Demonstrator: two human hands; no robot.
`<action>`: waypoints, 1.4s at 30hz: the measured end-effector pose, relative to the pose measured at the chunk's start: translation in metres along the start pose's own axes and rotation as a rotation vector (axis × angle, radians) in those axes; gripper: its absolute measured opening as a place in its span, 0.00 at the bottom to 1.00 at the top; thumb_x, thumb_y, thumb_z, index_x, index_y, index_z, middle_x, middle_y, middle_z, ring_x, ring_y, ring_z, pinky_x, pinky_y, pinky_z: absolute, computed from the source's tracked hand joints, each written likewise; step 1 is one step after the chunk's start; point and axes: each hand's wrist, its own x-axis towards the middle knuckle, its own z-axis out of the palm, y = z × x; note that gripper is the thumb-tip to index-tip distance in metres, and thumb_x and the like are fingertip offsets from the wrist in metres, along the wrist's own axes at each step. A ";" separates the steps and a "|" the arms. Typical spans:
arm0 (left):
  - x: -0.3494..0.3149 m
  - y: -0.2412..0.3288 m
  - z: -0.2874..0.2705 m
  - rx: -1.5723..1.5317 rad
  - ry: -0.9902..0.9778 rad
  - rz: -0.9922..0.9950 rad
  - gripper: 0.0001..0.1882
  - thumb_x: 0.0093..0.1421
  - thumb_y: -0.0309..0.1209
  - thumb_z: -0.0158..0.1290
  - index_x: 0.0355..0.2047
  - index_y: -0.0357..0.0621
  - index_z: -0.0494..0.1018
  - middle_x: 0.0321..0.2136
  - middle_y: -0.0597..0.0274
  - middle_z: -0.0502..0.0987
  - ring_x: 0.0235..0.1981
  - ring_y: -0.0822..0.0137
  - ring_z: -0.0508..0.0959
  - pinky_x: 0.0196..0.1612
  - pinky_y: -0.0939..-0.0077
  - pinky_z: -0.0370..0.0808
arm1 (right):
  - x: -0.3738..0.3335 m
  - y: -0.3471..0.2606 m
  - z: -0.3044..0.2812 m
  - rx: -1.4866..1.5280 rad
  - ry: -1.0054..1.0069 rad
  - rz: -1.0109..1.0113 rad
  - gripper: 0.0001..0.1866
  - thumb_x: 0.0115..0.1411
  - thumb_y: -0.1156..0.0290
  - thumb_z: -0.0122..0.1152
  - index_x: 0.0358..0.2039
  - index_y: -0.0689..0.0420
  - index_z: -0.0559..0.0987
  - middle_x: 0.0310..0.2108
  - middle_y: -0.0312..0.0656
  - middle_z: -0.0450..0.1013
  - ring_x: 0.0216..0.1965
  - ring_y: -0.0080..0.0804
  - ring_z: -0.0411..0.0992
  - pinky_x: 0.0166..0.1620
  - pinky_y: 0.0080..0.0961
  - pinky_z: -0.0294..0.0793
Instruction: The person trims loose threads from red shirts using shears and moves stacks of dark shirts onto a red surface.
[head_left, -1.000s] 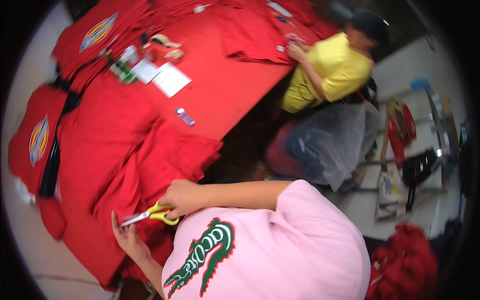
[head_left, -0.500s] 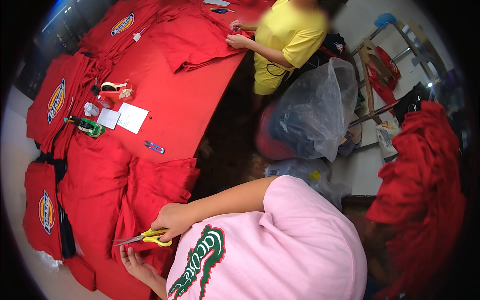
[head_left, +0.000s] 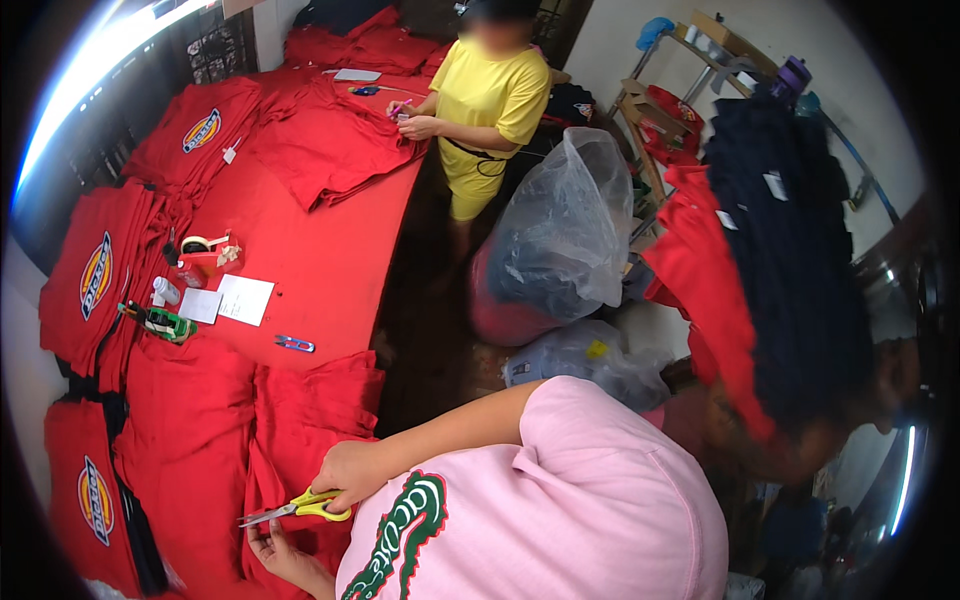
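In my right hand point(head_left: 350, 473) I hold yellow-handled scissors point(head_left: 318, 503), their narrow blades pointing left over red fabric. The blades look slightly parted. Just under the blade tips is my left hand point(head_left: 283, 560), palm partly up and fingers stretched and a little apart; no held thing shows in it, though any thread would be too small to see. Beneath both hands lie red garments point(head_left: 195, 420) spread on the near part of the table. At the left edge a folded red garment with a printed oval badge point(head_left: 88, 490) lies beside dark cloth.
On the red table point(head_left: 335, 300) are blue thread snips point(head_left: 294, 344), white papers point(head_left: 245, 300), a tape dispenser point(head_left: 212, 250) and a green holder point(head_left: 170, 325). A person in yellow point(head_left: 490, 95) handles red cloth. Plastic bags point(head_left: 570, 220) stand beyond. At right, someone carries red and navy garments point(head_left: 790, 250).
My view has shifted, so the table sits lower in it. The carried garments at right have come closer in, showing a navy pile. My hands and the scissors stay nearly the same.
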 end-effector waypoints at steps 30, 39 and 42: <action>0.103 -0.077 0.030 -0.035 -0.356 -0.217 0.30 0.62 0.19 0.64 0.64 0.42 0.70 0.42 0.63 0.80 0.37 0.75 0.78 0.40 0.85 0.77 | -0.011 -0.014 -0.016 -0.056 0.308 0.295 0.19 0.56 0.53 0.62 0.32 0.58 0.82 0.24 0.50 0.78 0.29 0.54 0.77 0.33 0.51 0.73; 0.056 -0.051 -0.014 -0.061 -0.161 -0.104 0.29 0.61 0.15 0.62 0.63 0.38 0.71 0.26 0.76 0.70 0.25 0.85 0.65 0.30 0.90 0.63 | 0.036 -0.009 -0.009 -0.114 0.099 0.074 0.19 0.58 0.53 0.62 0.36 0.56 0.83 0.24 0.49 0.78 0.27 0.54 0.77 0.31 0.51 0.73; 0.036 -0.038 -0.014 -0.063 -0.094 -0.077 0.30 0.61 0.16 0.61 0.64 0.36 0.70 0.26 0.76 0.68 0.25 0.83 0.63 0.30 0.89 0.63 | 0.043 -0.015 -0.011 -0.103 0.039 0.029 0.18 0.58 0.53 0.62 0.37 0.56 0.83 0.24 0.48 0.78 0.26 0.53 0.77 0.31 0.50 0.73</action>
